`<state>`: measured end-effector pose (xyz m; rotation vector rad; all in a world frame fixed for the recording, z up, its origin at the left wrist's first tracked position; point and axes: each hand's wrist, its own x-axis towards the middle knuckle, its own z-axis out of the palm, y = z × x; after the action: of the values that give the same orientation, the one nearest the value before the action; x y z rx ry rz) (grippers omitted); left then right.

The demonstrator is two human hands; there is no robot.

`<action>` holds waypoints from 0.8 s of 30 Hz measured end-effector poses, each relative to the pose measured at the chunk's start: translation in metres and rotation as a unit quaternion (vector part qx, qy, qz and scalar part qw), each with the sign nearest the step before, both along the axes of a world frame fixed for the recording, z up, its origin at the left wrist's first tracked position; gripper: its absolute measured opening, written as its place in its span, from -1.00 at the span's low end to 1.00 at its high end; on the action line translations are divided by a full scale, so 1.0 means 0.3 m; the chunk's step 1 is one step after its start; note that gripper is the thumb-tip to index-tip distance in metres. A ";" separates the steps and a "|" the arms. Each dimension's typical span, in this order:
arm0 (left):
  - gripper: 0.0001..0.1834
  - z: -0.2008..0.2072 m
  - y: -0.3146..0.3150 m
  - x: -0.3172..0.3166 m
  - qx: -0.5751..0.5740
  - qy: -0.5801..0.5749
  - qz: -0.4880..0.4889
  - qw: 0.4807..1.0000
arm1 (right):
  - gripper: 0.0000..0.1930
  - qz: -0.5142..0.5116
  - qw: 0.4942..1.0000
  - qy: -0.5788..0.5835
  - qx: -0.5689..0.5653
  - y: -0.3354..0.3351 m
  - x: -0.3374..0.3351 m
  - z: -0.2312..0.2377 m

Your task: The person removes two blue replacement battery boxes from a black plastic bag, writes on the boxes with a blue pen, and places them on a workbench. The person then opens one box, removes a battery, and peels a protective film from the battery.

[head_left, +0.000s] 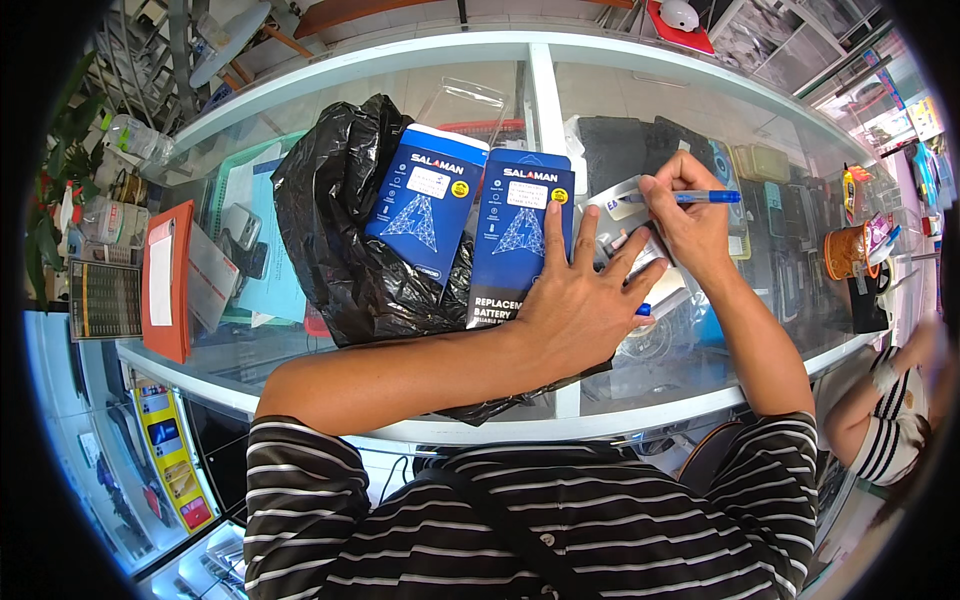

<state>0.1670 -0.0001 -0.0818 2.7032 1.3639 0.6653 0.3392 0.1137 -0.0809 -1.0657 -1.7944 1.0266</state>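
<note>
My right hand (pixel 692 222) grips a blue pen (pixel 705 197), its tip on the small white label of a pale silvery packet (pixel 622 200). Spread across that packet and the lower right of a blue battery box (pixel 500 235) is my left hand (pixel 577 305), fingers apart. A small blue piece, perhaps a pen cap (pixel 643 310), shows beside its fingertips. A second blue battery box (pixel 425 215) leans at an angle just left of the first. Both boxes carry white labels with handwriting and rest partly on a crumpled black plastic bag (pixel 335 270).
The glass counter (pixel 620 90) has white frame edges. Left lie an orange-red folder (pixel 168 290) and a phone (pixel 240 228); right stands an orange-brown round container (pixel 848 252). Dark flat items (pixel 640 145) fill the far right. Another person's arm (pixel 870 400) is at the right edge.
</note>
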 end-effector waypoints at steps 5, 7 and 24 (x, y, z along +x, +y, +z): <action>-0.41 0.010 0.002 0.003 -0.004 0.012 0.011 1.000 | -0.77 -0.013 0.999 0.043 -0.013 -0.007 -0.012 0.004; -0.41 0.012 0.002 0.003 -0.007 0.014 0.017 1.000 | -0.77 -0.007 0.999 0.042 -0.020 -0.005 -0.011 0.006; -0.40 0.004 -0.002 -0.002 -0.002 0.011 0.020 1.000 | -0.79 -0.021 0.999 0.009 -0.025 -0.002 -0.011 0.014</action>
<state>0.1665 -0.0006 -0.0807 2.6942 1.4275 0.6377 0.3359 0.1129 -0.0768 -1.1171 -1.7329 1.0570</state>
